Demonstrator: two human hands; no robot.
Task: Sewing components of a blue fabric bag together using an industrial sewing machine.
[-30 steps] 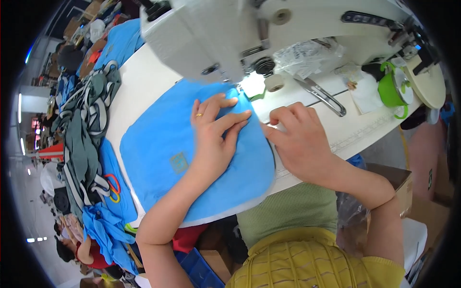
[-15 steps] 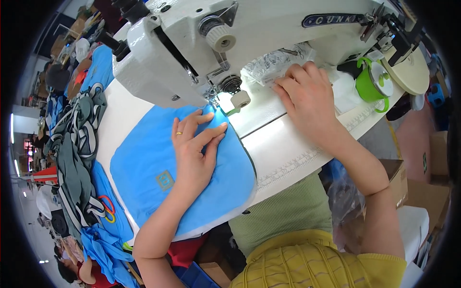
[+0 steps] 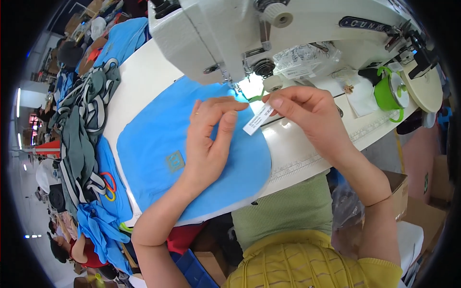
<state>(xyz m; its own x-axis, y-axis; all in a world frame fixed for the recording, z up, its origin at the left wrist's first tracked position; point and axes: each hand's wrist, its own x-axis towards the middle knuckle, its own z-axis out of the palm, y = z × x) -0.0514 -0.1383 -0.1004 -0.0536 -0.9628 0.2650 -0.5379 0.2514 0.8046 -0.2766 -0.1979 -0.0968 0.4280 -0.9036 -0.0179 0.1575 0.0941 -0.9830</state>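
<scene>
A blue fabric panel with a small square patch lies on the white sewing table, its top edge under the needle area of a white sewing machine. My left hand rests on the panel below the needle, fingers bent and thumb apart, holding nothing. My right hand pinches a small white printed label between thumb and fingers, over the panel's right edge. A clear bag of small items lies behind it, under the machine arm.
A green lidded cup stands at the right. Grey-green fabric strips, red-yellow scissors and blue cloths lie along the left. Cardboard boxes sit below right. A person in red is at lower left.
My right hand left the fabric edge, reached to the clear bag, and is now back over the panel with a white label. My left thumb has lifted slightly.
</scene>
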